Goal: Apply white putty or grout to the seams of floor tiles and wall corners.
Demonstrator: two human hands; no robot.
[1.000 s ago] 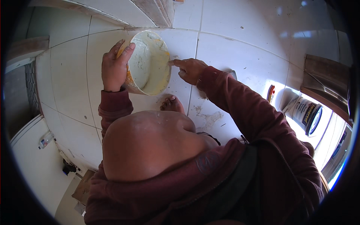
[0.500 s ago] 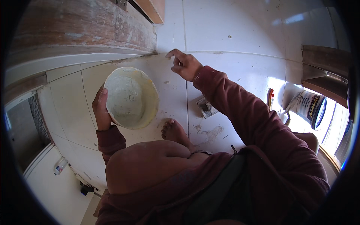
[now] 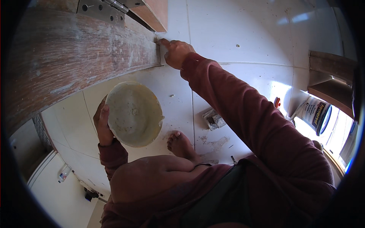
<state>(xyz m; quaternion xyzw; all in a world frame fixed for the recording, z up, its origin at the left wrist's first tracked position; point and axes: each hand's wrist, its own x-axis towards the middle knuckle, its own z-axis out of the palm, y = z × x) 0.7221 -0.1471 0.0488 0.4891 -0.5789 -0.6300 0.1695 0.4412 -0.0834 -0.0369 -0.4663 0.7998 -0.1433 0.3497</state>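
Observation:
On the left, my left hand (image 3: pixel 103 121) grips the rim of a round, pale yellow bowl (image 3: pixel 159 104), with the thumb over its edge. Whitish, paste-like residue (image 3: pixel 133 111) coats the inside of the bowl, which is tilted toward me. My right hand (image 3: pixel 177 53) reaches up to the end of a worn wooden door frame (image 3: pixel 95 49). Its index finger is stretched out against the frame's edge near the floor, the other fingers are bent, and no tool shows in it. Whether paste is on that fingertip is too small to tell.
A steel hinge (image 3: pixel 102 13) sits on the frame beside a wooden door edge (image 3: pixel 156 13). On the tiled floor (image 3: pixel 235 22) lie a small grey-white block (image 3: pixel 214 119) and a red-handled tool (image 3: pixel 277 102). A white and black bucket (image 3: pixel 315 112) lies at right. My bare foot (image 3: pixel 182 145) is below the bowl.
My right hand has moved forward and left from above the floor to the frame's edge, its index finger stretching out. The view has shifted, showing more of the frame and hinge.

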